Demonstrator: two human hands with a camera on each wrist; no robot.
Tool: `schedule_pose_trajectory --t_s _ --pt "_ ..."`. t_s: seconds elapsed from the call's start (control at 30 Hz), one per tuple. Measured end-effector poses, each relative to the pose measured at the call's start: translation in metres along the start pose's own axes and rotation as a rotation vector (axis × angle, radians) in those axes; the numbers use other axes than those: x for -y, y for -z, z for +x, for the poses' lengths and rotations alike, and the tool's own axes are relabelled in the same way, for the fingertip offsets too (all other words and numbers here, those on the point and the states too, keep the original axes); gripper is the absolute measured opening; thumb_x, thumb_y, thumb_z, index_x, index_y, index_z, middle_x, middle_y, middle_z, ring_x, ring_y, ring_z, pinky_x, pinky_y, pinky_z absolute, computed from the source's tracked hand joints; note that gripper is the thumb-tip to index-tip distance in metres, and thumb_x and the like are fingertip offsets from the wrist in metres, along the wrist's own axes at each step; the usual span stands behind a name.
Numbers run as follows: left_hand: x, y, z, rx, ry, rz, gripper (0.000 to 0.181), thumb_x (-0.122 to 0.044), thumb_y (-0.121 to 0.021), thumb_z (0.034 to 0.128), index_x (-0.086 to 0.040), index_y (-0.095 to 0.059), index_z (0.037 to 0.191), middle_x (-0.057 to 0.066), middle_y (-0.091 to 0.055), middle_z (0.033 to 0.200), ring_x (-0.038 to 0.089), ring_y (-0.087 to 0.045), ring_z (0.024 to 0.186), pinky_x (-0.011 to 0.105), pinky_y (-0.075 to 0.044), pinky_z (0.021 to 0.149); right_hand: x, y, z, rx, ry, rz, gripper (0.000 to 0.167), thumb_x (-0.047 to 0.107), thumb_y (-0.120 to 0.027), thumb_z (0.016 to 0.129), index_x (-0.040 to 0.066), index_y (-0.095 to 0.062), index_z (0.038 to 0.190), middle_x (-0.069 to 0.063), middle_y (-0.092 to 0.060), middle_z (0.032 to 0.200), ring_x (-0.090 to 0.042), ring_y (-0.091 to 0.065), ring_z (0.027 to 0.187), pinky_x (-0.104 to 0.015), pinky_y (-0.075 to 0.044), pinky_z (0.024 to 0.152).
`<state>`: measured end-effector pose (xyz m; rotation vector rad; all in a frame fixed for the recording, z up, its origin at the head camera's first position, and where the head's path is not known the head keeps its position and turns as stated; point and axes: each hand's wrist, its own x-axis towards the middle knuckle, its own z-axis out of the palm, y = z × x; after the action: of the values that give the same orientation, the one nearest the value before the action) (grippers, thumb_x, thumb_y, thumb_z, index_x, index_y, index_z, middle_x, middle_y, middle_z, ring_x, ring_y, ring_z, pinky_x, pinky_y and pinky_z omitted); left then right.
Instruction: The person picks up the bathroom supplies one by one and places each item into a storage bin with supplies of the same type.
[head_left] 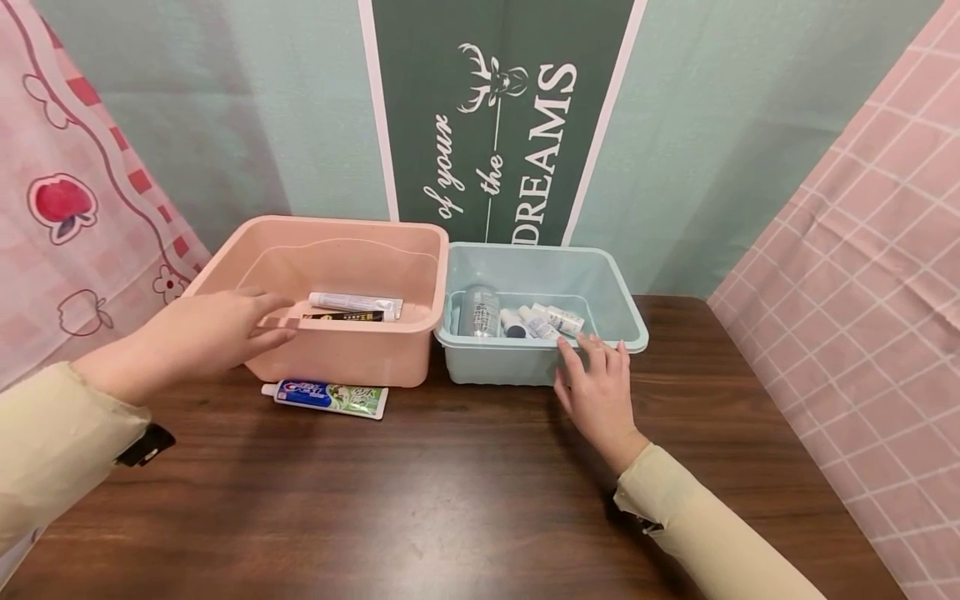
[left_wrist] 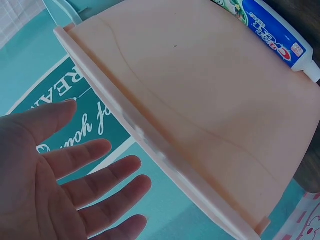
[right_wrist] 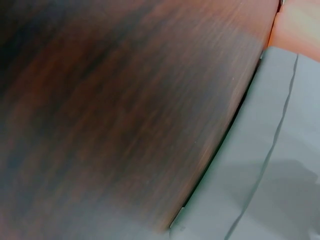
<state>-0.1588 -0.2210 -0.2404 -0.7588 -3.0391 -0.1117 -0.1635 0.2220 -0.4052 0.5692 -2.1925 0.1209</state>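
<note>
My left hand (head_left: 202,333) is over the front left rim of the pink bin (head_left: 345,354). In the left wrist view its fingers (left_wrist: 107,180) are spread and hold nothing. Inside the pink bin lie a white tube (head_left: 356,305) and a black tube (head_left: 348,317). A blue and green toothpaste tube (head_left: 327,398) lies on the table before this bin. At the blue bin (head_left: 498,364), my right hand (head_left: 600,396) has its fingertips at the front rim. That bin holds a grey bottle (head_left: 480,312) and several small white bottles (head_left: 564,320). The right wrist view does not show the hand.
The two bins stand side by side on a dark wooden table (head_left: 450,500). Behind them hangs a green cloth (head_left: 675,150) with white lettering. Pink patterned cloths (head_left: 847,317) border both sides.
</note>
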Motion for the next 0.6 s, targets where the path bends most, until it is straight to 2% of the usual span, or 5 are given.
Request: schedule_pose_trajectory --t_s 0.17,0.3,0.6 --pt "-0.0002 -0.0011 -0.0011 0.002 -0.027 -0.022 0.046 -0.028 -0.059 0.0902 0.005 -0.055 0.122 0.025 -0.060 0.112 0.038 -0.059 0.100 0.055 -0.043 0.085 0.0011 0.0026 0.0008 0.035 -0.007 -0.002 0.045 0.017 -0.061 0.080 0.003 -0.055 0.123 -0.027 -0.049 0.114 -0.046 -0.045 0.102 -0.067 -0.028 0.094" --pt "-0.0014 -0.0023 -0.0025 0.009 -0.022 -0.034 0.047 -0.030 -0.059 0.0904 0.005 -0.055 0.122 0.023 -0.061 0.111 0.038 -0.059 0.101 0.055 -0.043 0.085 0.0009 0.0026 0.0004 0.045 -0.009 -0.002 0.045 0.017 -0.061 0.080 0.003 -0.054 0.123 -0.027 -0.048 0.115 -0.046 -0.045 0.102 -0.067 -0.027 0.094" --pt "-0.0030 -0.0052 -0.0067 0.019 -0.017 -0.034 0.041 -0.031 -0.060 0.0891 -0.001 -0.059 0.117 0.015 -0.065 0.105 0.028 -0.063 0.092 0.051 -0.048 0.079 -0.0001 0.0012 -0.0003 0.042 -0.010 0.006 0.046 0.016 -0.062 0.080 0.003 -0.054 0.123 -0.026 -0.048 0.116 -0.046 -0.045 0.102 -0.067 -0.026 0.095"
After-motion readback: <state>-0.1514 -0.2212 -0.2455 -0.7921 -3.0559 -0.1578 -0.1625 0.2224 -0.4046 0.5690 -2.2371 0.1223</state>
